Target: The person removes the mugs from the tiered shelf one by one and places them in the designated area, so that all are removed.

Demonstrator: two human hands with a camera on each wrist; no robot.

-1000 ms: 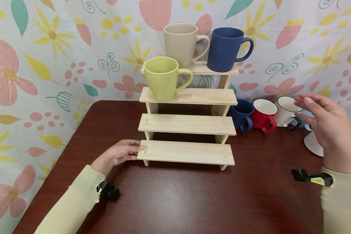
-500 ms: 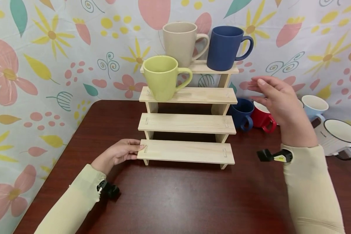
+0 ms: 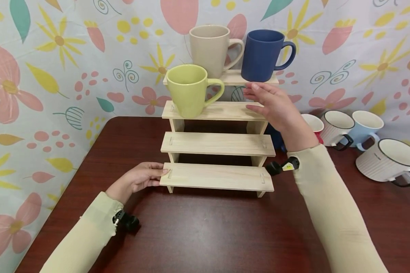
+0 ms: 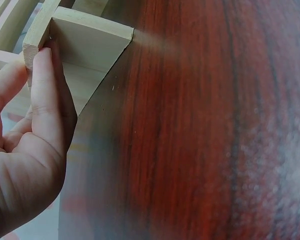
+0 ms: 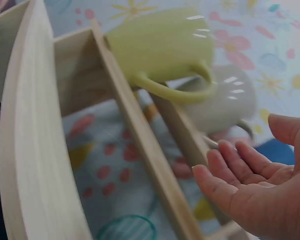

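Observation:
A stepped wooden shelf rack [image 3: 216,177] stands on the table. My left hand [image 3: 140,180] pinches the left end of its lowest board, thumb on top and fingers beneath; the left wrist view shows this board end [image 4: 45,30] close up. My right hand [image 3: 273,108] hovers by the right end of the second-highest board, fingers loosely bent and holding nothing. A yellow-green mug [image 3: 188,93] sits at the left of that board, handle to the right. On the top board stand a beige mug [image 3: 208,49] and a dark blue mug [image 3: 261,57], the latter just above my right fingertips.
Right of the rack, a red mug [image 3: 312,121], a white mug with black handle [image 3: 335,127], a light blue mug [image 3: 363,129] and a larger ribbed white mug [image 3: 382,163] stand on the dark table [image 3: 205,235]. My right arm mostly hides another blue mug [image 3: 276,138]. Floral cloth [image 3: 89,57] hangs behind.
My right hand has swept left from above the mugs on the table to the rack's right side, uncovering the white and light blue mugs. My left hand keeps its place.

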